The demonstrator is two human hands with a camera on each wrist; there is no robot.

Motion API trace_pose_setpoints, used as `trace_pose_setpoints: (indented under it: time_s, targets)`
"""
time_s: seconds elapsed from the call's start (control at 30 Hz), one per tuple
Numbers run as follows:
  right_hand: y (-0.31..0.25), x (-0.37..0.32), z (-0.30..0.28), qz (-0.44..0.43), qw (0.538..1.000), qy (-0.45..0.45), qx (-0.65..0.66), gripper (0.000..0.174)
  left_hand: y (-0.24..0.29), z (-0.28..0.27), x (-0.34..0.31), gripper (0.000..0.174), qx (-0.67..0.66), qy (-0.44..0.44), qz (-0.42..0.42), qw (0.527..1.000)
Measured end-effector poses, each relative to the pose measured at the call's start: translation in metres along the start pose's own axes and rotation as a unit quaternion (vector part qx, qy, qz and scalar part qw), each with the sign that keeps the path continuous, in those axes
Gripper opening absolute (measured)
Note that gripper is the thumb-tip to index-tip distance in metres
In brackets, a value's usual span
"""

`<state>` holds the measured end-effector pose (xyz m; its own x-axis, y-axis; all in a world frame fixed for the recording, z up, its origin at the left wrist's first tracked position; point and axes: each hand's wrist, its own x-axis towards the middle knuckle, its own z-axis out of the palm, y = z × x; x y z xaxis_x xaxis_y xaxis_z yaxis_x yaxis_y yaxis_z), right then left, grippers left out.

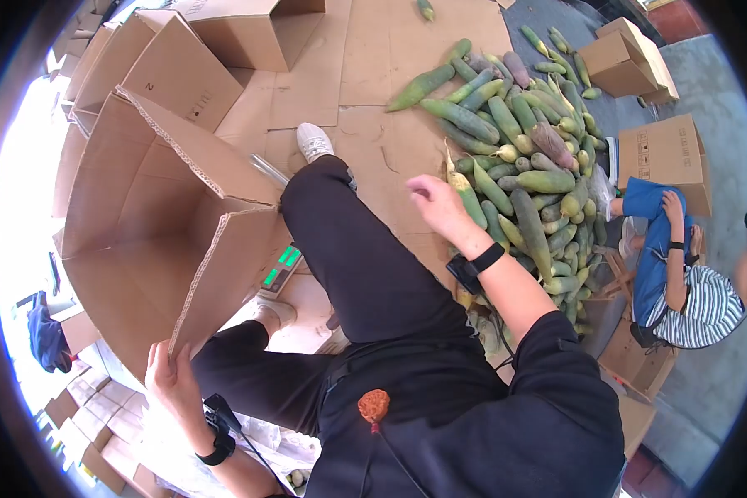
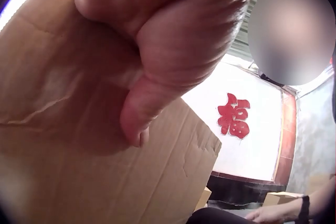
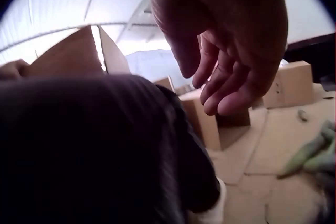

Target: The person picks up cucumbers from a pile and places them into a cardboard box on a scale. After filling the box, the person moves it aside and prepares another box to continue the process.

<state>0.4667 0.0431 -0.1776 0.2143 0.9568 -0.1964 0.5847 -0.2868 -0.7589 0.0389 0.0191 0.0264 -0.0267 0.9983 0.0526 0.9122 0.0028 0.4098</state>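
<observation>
My left hand (image 1: 170, 382) pinches the near edge of a large open cardboard box (image 1: 124, 187). In the left wrist view the thumb of that hand (image 2: 178, 29) lies flat against the brown cardboard flap (image 2: 63, 176). The box stands tilted, its mouth turned up toward me, and its visible inside is bare cardboard. My right hand (image 1: 446, 209) hangs beyond my knee, beside a big heap of green radishes (image 1: 535, 183). Seen from the right wrist, the fingers of this hand (image 3: 231, 29) are loosely curled with nothing in them.
A scale with a lit green display (image 1: 282, 266) sits beside the box. More cartons (image 1: 232, 33) stand at the back left. Flattened cardboard (image 1: 373, 75) covers the floor. At right, another person in a striped shirt (image 1: 701, 307) sits near the heap, with a carton (image 1: 664, 158) close by.
</observation>
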Motion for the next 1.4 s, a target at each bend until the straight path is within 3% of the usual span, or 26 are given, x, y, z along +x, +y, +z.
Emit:
trace_pose_setpoints:
  time_s: [0.13,0.2,0.47,0.53,0.6,0.67,0.73,0.8,0.87,1.0,1.07,1.1,1.13,1.2,1.27,1.33,1.4]
  targets:
    - [0.08,-0.015,-0.007,0.087,0.995,0.009,-0.049,0.021,0.005,0.002,-0.002,0.014,-0.013,0.002,-0.014,1.0]
    - [0.1,-0.027,-0.017,0.178,0.982,0.014,-0.063,0.022,0.001,0.003,-0.003,0.013,-0.02,-0.004,-0.02,1.0]
    - [0.169,-0.061,-0.041,0.25,0.961,0.011,-0.121,0.026,-0.002,0.004,-0.002,0.013,0.01,0.004,-0.017,1.0]
    - [0.163,-0.075,-0.057,0.241,0.922,0.111,-0.28,0.042,-0.003,0.006,-0.002,0.013,-0.004,0.011,-0.018,1.0]
    - [0.174,-0.087,-0.076,0.282,0.881,0.174,-0.337,0.062,-0.004,0.004,-0.002,0.013,0.008,0.006,-0.016,1.0]
    - [0.193,-0.105,-0.09,0.361,0.837,0.209,-0.355,0.075,-0.003,0.003,-0.001,0.012,0.019,0.004,-0.013,1.0]
    - [0.212,-0.126,-0.1,0.441,0.821,0.203,-0.3,0.085,-0.002,0.003,-0.001,0.011,0.023,0.001,-0.016,1.0]
    - [0.249,-0.141,-0.104,0.515,0.813,0.146,-0.23,0.091,0.005,0.001,0.001,0.011,0.037,0.001,-0.017,0.999]
    - [0.234,-0.147,-0.1,0.546,0.768,0.119,-0.313,0.087,0.009,0.0,0.002,0.011,0.052,-0.001,-0.02,0.998]
    - [0.211,-0.137,-0.105,0.556,0.747,0.064,-0.36,0.066,0.011,0.0,0.002,0.01,0.05,-0.001,-0.03,0.998]
    - [0.23,-0.141,-0.099,0.535,0.762,0.092,-0.352,0.062,0.012,-0.003,0.003,0.01,0.046,0.003,-0.047,0.998]
    - [0.22,-0.141,-0.096,0.519,0.79,0.126,-0.302,0.064,0.014,-0.003,0.003,0.009,0.03,0.002,-0.055,0.998]
    - [0.258,-0.152,-0.092,0.456,0.841,0.159,-0.245,0.063,0.014,-0.002,0.004,0.008,0.013,0.003,-0.063,0.998]
    - [0.248,-0.149,-0.084,0.41,0.879,0.204,-0.131,0.058,0.014,-0.001,0.004,0.007,0.015,0.017,-0.041,0.999]
    - [0.219,-0.138,-0.08,0.39,0.886,0.249,-0.005,0.05,0.018,-0.006,0.005,0.007,0.05,0.001,-0.057,0.997]
    - [0.225,-0.128,-0.08,0.425,0.853,0.271,0.135,0.043,0.021,-0.009,0.004,0.006,0.06,0.01,-0.067,0.996]
    - [0.17,-0.118,-0.088,0.411,0.866,0.243,0.149,0.039,0.018,-0.008,0.003,0.006,0.06,0.011,-0.046,0.997]
